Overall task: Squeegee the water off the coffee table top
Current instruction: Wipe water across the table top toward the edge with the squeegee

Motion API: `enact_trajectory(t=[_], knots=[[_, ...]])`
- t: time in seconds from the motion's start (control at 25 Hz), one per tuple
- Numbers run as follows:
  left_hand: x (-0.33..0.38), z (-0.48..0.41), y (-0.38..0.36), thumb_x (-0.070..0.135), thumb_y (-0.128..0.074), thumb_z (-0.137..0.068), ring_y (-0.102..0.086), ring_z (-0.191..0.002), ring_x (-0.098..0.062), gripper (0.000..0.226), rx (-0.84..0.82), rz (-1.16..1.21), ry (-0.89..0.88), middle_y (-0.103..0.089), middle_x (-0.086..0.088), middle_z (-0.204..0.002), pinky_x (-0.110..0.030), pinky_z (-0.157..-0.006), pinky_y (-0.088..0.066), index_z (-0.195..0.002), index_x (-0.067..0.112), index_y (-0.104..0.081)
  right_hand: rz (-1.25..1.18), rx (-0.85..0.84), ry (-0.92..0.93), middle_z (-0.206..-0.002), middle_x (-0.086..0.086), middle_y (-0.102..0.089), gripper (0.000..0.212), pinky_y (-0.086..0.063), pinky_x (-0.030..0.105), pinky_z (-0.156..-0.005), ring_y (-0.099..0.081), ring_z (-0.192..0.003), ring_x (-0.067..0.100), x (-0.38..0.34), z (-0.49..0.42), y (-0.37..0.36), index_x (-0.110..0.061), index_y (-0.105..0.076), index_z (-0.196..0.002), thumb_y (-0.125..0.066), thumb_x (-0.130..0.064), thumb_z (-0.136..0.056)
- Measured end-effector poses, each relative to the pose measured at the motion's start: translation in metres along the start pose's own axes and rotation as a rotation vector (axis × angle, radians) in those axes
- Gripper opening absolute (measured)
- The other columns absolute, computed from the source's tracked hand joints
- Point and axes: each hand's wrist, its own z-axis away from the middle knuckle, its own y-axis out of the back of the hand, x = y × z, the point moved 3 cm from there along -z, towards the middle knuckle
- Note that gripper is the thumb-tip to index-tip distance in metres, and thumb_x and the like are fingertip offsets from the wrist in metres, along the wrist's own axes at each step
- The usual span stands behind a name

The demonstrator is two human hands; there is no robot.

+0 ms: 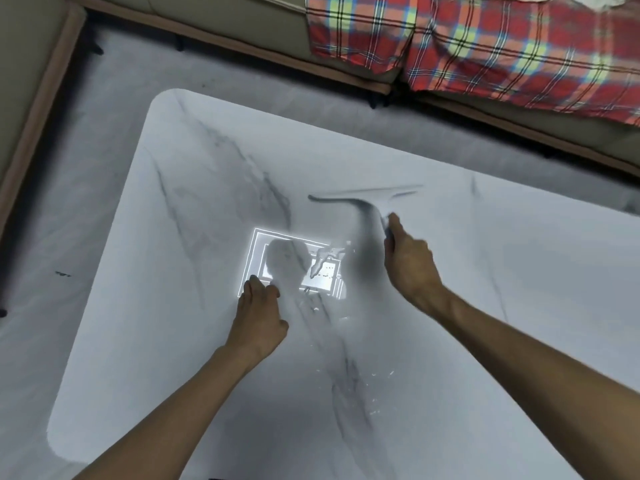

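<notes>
Droplets [374, 375] on the coffee table top [173, 341] are judged unswept mid-stroke; with the squeegee [367, 202] gripped by the right hand [408, 258] and the left hand [259, 317] loosely curled and empty, a nearward pull is required.

A white marble-look table [207, 168] with grey veins fills the view from above. The right grip [407, 261] closes around the handle of a motion-blurred squeegee [367, 199], whose blade lies across the table farther away. The left grip [258, 317] rests flat on the table, fingertips beside a bright rectangular light reflection [256, 237]. Small water puddles [325, 258] glisten between the arms. Beyond the table, a red plaid cloth [502, 46] drapes over a beige sofa [207, 15].
</notes>
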Motion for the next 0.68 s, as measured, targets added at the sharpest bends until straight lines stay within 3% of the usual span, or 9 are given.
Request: enact_trajectory(t=[0.2,0.36,0.52,0.68], knots=[[0.003,-0.001,-0.003,0.013,-0.053,-0.08,-0.032,-0.134,-0.039,0.036,-0.187,0.008,0.058,-0.025,-0.021,-0.141,-0.041,-0.106,-0.038,-0.114,0.008,-0.045,0.04,-0.123,-0.038,-0.065,0.002,-0.054,0.037,-0.039,0.031,-0.059,-0.049,-0.055,0.025,0.042,0.075,0.004,-0.027,-0.034,-0.138,-0.028,-0.034,-0.102],[0.005,-0.006,-0.002,0.013,-0.051,-0.081,-0.005,-0.148,-0.039,0.038,-0.236,-0.005,0.097,-0.003,-0.031,-0.156,-0.042,-0.11,-0.033,-0.117,0.005,-0.043,-0.072,0.042,-0.023,-0.094,0.024,-0.068,0.04,-0.052,0.043,-0.071,-0.064,-0.082,0.044,0.033,0.039,0.042,-0.02,-0.039,-0.139,-0.031,-0.033,-0.103],[0.001,-0.006,-0.007,0.013,-0.052,-0.082,0.006,-0.149,-0.036,0.043,-0.24,-0.01,0.112,0.007,-0.028,-0.158,-0.042,-0.114,-0.029,-0.123,0.005,-0.041,-0.324,0.055,-0.264,-0.1,0.026,-0.061,0.015,-0.038,0.027,-0.04,-0.057,-0.06,0.034,0.014,-0.03,0.063,-0.019,-0.039,-0.106,-0.025,-0.021,-0.1],[-0.001,-0.006,-0.007,0.011,-0.052,-0.079,0.005,-0.15,-0.034,0.026,-0.243,0.008,0.115,0.005,-0.026,-0.159,-0.038,-0.108,-0.031,-0.103,0.013,-0.041,-0.394,0.051,-0.316,-0.099,0.017,-0.053,0.018,-0.035,0.026,-0.036,-0.045,-0.055,0.025,0.003,-0.049,0.052,-0.022,-0.035,-0.103,-0.025,-0.009,-0.096]])
